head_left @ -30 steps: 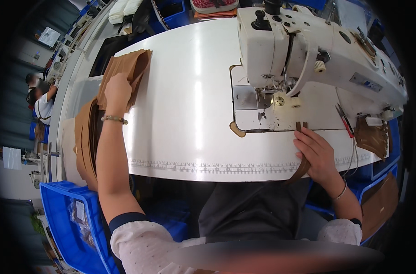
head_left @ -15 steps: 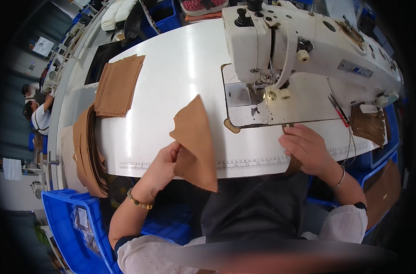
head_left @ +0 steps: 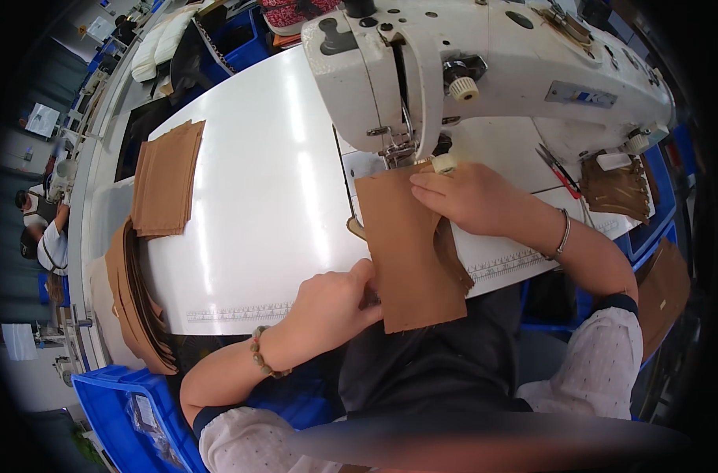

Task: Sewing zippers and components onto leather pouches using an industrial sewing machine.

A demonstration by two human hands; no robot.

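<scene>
A brown fabric piece (head_left: 410, 268) hangs from just below the presser foot of the white sewing machine (head_left: 501, 67) over the table's near edge. My left hand (head_left: 327, 311) pinches its lower left edge, the fingertips hidden behind it. My right hand (head_left: 465, 201) has closed fingers on the piece's upper right part, close beside the needle area (head_left: 398, 154). Whatever lies under the fabric there is mostly hidden.
A flat stack of brown pieces (head_left: 166, 177) and a folded bundle (head_left: 138, 299) sit left on the white table (head_left: 249, 197). Scissors (head_left: 560, 169) and brown scraps (head_left: 611, 189) lie right. Blue bins (head_left: 130, 418) flank the table. Co-workers (head_left: 48, 225) are at far left.
My left hand has taken a piece from the stack and brought it rightward to the machine. My right hand has moved up toward the needle and now lies on that piece.
</scene>
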